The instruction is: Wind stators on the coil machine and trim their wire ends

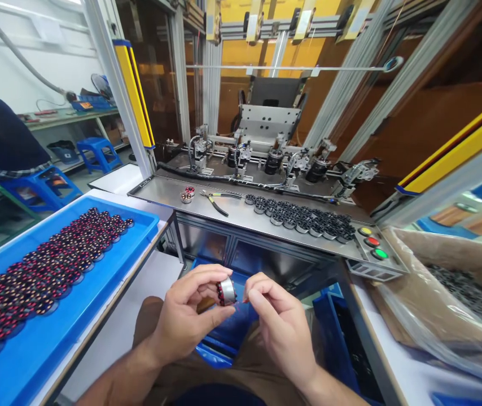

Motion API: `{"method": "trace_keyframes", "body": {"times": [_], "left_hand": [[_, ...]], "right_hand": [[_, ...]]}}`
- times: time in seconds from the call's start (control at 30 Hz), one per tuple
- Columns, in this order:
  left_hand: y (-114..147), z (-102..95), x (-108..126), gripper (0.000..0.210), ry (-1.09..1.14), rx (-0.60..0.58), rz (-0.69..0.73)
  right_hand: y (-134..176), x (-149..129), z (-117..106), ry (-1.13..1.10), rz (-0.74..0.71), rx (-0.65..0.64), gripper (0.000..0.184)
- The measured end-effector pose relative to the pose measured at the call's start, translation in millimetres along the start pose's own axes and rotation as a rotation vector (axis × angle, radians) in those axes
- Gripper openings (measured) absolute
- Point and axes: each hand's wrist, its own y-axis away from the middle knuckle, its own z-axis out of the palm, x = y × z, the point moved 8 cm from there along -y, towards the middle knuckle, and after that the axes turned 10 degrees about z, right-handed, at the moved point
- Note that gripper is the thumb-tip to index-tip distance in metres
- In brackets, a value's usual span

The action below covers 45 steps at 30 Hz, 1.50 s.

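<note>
My left hand (194, 307) grips a motor stator (227, 291) between thumb and fingers, its silver rim facing right and dark teeth with red windings showing at the edges. Close beside it on the right, my right hand (277, 316) is closed in a pinch. A small reddish-orange bit of thin wire (246, 301) shows at the fingertips; most of it is hidden. Both hands are above my lap, apart from each other. On the metal bench ahead lie dark stator cores (304, 217) in rows, pliers (217, 204) and a few wound stators (187, 195).
At left, a blue tray (145, 225) holds many wound stators. A winding machine (270, 124) stands behind the bench. Buttons (372, 241) sit at the bench's right end, near a plastic-lined box (410, 242) of dark parts. A seated person (4, 135) is at far left.
</note>
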Motion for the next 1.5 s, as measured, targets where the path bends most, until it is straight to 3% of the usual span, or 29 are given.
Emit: {"method": "trace_keyframes", "body": {"times": [0.07, 0.17, 0.23, 0.33, 0.37, 0.5, 0.7, 0.83, 0.9, 1.0, 1.1, 1.17, 1.23, 1.37, 1.5], "left_hand": [[-4.0, -2.4, 13.2, 0.036, -0.197, -0.026, 0.134], [-8.0, -1.3, 33.5, 0.038, -0.457, -0.076, 0.338], [-7.8, 2.2, 41.6, 0.042, -0.564, -0.119, 0.436], [-5.1, 5.8, 43.7, 0.057, -0.638, -0.176, 0.488], [-4.0, 5.6, 43.5, 0.061, -0.646, -0.185, 0.49], [-0.9, -1.0, 46.1, 0.068, -0.618, -0.198, 0.484], [-0.2, -6.9, 40.4, 0.05, -0.409, -0.317, 0.342], [-1.0, -11.6, 35.6, 0.04, -0.364, -0.279, 0.3], [-2.3, -14.3, 33.8, 0.038, -0.35, -0.254, 0.288], [-5.2, -20.3, 31.4, 0.036, -0.352, -0.2, 0.265], [-7.4, -25.9, 31.5, 0.036, -0.38, -0.144, 0.278], [-7.3, -27.6, 32.5, 0.037, -0.392, -0.128, 0.296], [-6.0, -29.0, 33.6, 0.039, -0.39, -0.125, 0.305], [-1.1, -38.7, 34.0, 0.039, -0.381, -0.107, 0.269], [8.2, -60.1, 20.3, 0.033, -0.271, -0.051, 0.086]], "right_hand": [[0.6, -4.0, -11.7, 0.09, -0.031, 0.053, 0.023], [8.3, -36.0, -16.1, 0.369, -0.305, 0.118, 0.019], [15.8, -55.7, 0.6, 0.579, -0.503, 0.057, 0.025], [17.5, -64.9, 27.5, 0.757, -0.594, -0.063, 0.011], [15.6, -65.7, 32.9, 0.773, -0.589, -0.088, 0.005], [6.9, -70.0, 43.9, 0.759, -0.546, -0.247, 0.012], [-14.5, -80.1, 42.5, 0.723, -0.329, -0.462, 0.014], [-24.9, -70.5, 40.0, 0.711, -0.17, -0.588, 0.017], [-28.9, -66.7, 34.5, 0.75, -0.145, -0.589, 0.02], [-33.3, -78.9, 22.1, 0.853, -0.266, -0.412, 0.016], [-19.3, -105.1, 27.0, 0.91, -0.585, -0.269, 0.007], [-5.4, -110.6, 44.0, 0.939, -0.751, -0.314, 0.013], [1.2, -106.6, 62.5, 0.983, -0.811, -0.368, 0.011], [2.3, -94.2, 89.0, 1.018, -0.787, -0.461, 0.012], [-9.6, -84.9, 91.9, 1.022, -0.685, -0.652, 0.014]]}}
